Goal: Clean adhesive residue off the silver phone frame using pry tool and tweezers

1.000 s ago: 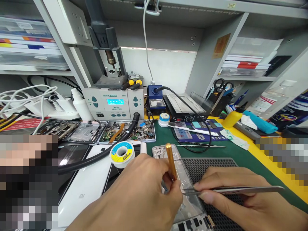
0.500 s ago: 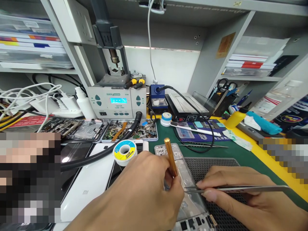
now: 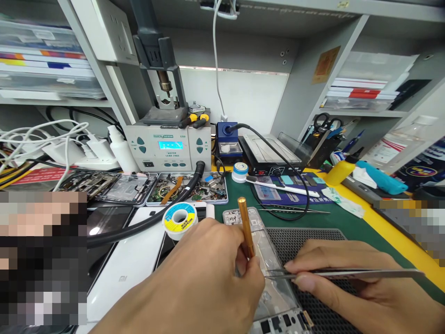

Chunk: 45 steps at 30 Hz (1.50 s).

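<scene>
We see a brushed metal shine on the tweezers, smooth and silvery. The screwdriver handle looks like satin, gold-toned metal. The phone frame under them seems to be clear glossy plastic with bare metal edges, though glare leaves us unsure. It lies on a matt black perforated mat, likely rubber. The counter wears a matt green mat. The white phone back at near left is glossy plastic.

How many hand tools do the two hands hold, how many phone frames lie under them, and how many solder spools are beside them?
Orange-handled tool, in left hand: 1
Tweezers, in right hand: 1
Phone frame: 1
Solder spool: 1
Total: 4
</scene>
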{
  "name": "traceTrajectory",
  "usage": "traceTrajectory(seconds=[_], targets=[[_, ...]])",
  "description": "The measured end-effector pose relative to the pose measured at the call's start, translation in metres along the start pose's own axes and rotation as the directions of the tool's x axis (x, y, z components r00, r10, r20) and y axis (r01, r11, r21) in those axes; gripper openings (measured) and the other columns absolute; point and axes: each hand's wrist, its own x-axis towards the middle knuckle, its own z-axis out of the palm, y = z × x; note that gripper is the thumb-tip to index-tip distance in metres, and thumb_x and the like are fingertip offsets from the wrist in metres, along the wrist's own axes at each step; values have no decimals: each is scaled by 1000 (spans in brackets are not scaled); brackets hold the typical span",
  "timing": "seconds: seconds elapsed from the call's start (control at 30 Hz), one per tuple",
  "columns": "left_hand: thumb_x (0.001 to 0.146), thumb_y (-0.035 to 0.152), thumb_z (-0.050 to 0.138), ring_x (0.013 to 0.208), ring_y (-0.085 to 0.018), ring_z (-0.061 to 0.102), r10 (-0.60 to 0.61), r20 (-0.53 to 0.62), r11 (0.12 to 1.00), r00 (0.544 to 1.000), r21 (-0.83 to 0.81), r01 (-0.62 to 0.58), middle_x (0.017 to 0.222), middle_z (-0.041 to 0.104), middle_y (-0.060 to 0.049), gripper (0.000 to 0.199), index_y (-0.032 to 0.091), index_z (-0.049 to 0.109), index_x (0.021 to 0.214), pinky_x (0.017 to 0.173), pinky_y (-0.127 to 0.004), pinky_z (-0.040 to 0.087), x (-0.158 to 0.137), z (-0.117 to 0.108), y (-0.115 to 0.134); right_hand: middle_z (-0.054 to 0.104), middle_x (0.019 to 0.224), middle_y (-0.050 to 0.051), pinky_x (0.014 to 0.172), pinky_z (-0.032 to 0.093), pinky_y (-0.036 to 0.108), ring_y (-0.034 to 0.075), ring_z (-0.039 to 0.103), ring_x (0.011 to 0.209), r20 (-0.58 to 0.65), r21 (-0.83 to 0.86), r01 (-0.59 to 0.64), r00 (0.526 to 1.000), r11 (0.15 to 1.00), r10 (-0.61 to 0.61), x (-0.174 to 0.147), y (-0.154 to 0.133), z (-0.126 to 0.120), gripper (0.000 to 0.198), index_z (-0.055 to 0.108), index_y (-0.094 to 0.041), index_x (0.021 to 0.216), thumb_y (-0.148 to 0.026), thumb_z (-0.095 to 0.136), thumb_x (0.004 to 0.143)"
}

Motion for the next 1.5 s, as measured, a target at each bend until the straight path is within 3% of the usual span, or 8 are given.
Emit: traceTrajectory(seconds=[0.2, 0.4, 0.7, 0.93, 1.0, 1.13, 1.3, 1.5], targets=[[104, 28, 65, 52, -11, 46, 11, -34, 1000, 999, 21, -10, 59, 57, 6, 33, 24, 68, 72, 48, -27, 25, 0, 7, -7, 97, 99, -5, 88, 78, 25, 23, 94, 88, -9, -61, 30, 999, 998, -30, 2, 5, 1, 9, 97, -43, 112, -48, 90, 108], [96, 25, 70, 53, -11, 49, -17, -16, 1000, 1000, -2, 16, 61, 60, 6, 22, 25, 72, 75, 46, -24, 26, 1, 4, -3, 96, 99, -13, 82, 74, 15, 17, 95, 85, 0, -27, 83, 997, 996, -83, 9, 0, -1, 6, 92, -47, 114, -45, 90, 109], [101, 29, 66, 54, -12, 53, 0, -29, 999, 1000, -32, 0, 62, 63, 6, 28, 26, 71, 74, 46, -23, 30, 1, 7, -5, 96, 101, -7, 83, 76, 22, 22, 95, 89, 58, -30, 37, 998, 999, -35, 3, 4, -4, 9, 93, -46, 115, -48, 87, 110], [98, 51, 61, 52, -17, 56, -55, -135, 997, 989, -68, 46, 65, 73, 1, 35, 28, 74, 75, 48, -30, 32, 4, 19, -14, 95, 97, -3, 81, 77, 27, 23, 92, 87, 55, 1, -88, 995, 996, 88, 2, 5, -3, 17, 97, -45, 109, -59, 87, 109], [98, 51, 59, 52, -17, 57, -35, -154, 998, 987, -62, 26, 64, 74, 1, 37, 28, 72, 73, 50, -31, 33, 4, 20, -15, 94, 94, -2, 71, 75, 24, 20, 89, 76, 56, 70, -155, 987, 985, 152, 2, 6, -2, 16, 98, -43, 108, -58, 91, 106], [98, 49, 59, 55, -17, 57, -7, -148, 999, 989, -44, 0, 62, 72, 1, 37, 28, 68, 69, 52, -31, 33, 3, 18, -14, 88, 80, 1, 48, 65, 19, 16, 77, 54, 174, 224, -304, 947, 926, 269, 3, 2, 1, 25, 99, -34, 102, -57, 90, 106], [102, 45, 61, 52, -16, 53, -13, -106, 1000, 994, 19, 16, 61, 69, 2, 37, 27, 66, 69, 54, -33, 28, 2, 18, -14, 90, 86, 1, 55, 63, 17, 15, 77, 62, 226, 202, -292, 942, 935, 246, 6, -2, 3, 22, 99, -36, 107, -55, 87, 108], [103, 48, 62, 67, -19, 59, -5, -107, 997, 994, 72, 13, 68, 73, 1, 38, 28, 69, 71, 59, -33, 32, 3, 21, -19, 89, 82, 1, 55, 63, 18, 16, 78, 62, 201, 174, -294, 945, 940, 258, 5, -2, 0, 26, 99, -38, 102, -60, 87, 107]])
